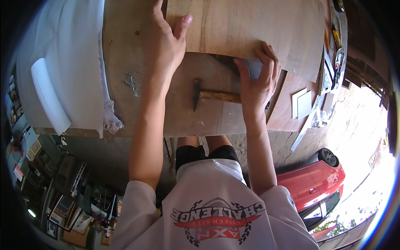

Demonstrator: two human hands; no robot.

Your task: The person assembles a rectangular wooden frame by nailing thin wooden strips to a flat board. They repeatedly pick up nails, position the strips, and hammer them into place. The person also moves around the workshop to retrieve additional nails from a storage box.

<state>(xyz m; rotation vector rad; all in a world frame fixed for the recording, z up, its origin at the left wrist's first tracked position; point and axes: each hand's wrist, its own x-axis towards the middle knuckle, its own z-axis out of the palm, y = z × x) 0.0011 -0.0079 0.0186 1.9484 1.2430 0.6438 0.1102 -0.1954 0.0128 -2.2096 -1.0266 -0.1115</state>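
A light brown plywood board (pixel 225 27) lies at the far side of the worktable. My left hand (pixel 168 39) holds its left edge, with the thumb over the top face and the other fingers partly out of view. At the near edge, my right hand (pixel 261 75) curls its fingers onto the plywood, the thumb beside that edge. A dark, flat piece (pixel 225 61) shows partly under the board, its kind unclear. Between my forearms rests a hammer (pixel 218 96) with a wooden handle, its grip end partly behind my right hand. Left of it is a small pile of nails (pixel 132 81).
White sheeting (pixel 68 25) and a curled white sheet (pixel 49 98) cover the table's left. Two small pale squares (pixel 302 104), a metal ruler (pixel 303 135) and tools lie at the right. Stacked frames (pixel 68 208) stand lower left; a red car (pixel 310 179) is lower right.
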